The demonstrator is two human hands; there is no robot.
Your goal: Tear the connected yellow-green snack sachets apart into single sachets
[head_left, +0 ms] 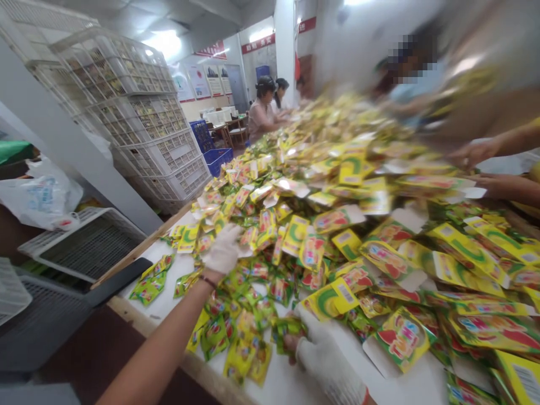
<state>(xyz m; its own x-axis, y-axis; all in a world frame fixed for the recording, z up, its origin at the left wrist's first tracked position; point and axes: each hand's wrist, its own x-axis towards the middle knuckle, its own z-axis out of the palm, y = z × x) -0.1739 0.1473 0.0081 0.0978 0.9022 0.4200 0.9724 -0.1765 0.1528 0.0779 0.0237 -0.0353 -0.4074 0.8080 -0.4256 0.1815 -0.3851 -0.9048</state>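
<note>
A huge heap of small yellow-green sachets and yellow cards (pixel 337 225) covers the white table (pixel 291 382). My left hand (pixel 223 249), in a white glove, reaches into the near left edge of the heap, its fingers curled down on the sachets. My right hand (pixel 323 354), also gloved, is closed on a small bunch of green sachets (pixel 287 329) near the table's front edge. Loose sachets (pixel 236 337) lie between my two hands.
Stacked white plastic crates (pixel 143 124) stand at the left, with a low white crate (pixel 84 242) nearer me. Other people sit along the far side; someone's bare arms (pixel 498 163) reach onto the heap at right. A wooden rim (pixel 139 247) edges the table.
</note>
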